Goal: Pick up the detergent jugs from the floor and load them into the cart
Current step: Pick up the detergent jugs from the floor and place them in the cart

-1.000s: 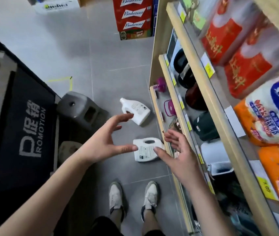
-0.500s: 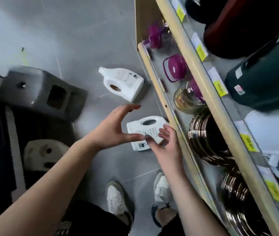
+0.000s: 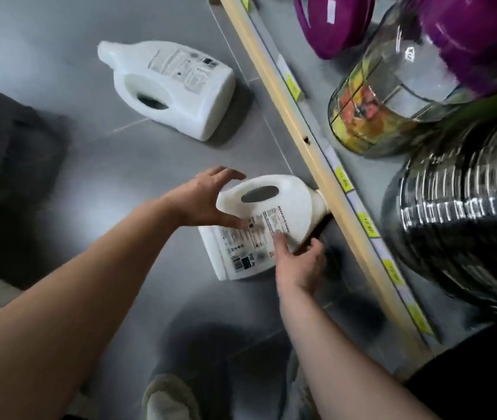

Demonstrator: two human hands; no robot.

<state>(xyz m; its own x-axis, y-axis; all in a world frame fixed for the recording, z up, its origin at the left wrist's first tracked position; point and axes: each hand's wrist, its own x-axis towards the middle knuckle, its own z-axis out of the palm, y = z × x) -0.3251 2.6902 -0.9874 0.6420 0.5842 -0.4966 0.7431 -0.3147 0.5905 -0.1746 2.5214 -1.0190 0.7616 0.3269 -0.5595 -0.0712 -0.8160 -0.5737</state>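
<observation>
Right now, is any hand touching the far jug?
No, the far jug lies untouched, while the left hand and right hand hold the near jug.

Against the pale wooden shelf edge (image 3: 283, 95) lies a white plastic detergent jug (image 3: 289, 204); its label carries black print with some red lines. Farther along that edge, a second white jug (image 3: 177, 86) has a label in grey and black print. The tiled floor (image 3: 114, 165) is plain grey. On the shelf edge sit yellow price tags (image 3: 368, 227). Behind it are purple plastic lids (image 3: 332, 22), a clear glass jar (image 3: 392, 86) showing yellow, orange and perhaps green, and shiny silver-and-dark steel bowls (image 3: 459, 213).
</observation>
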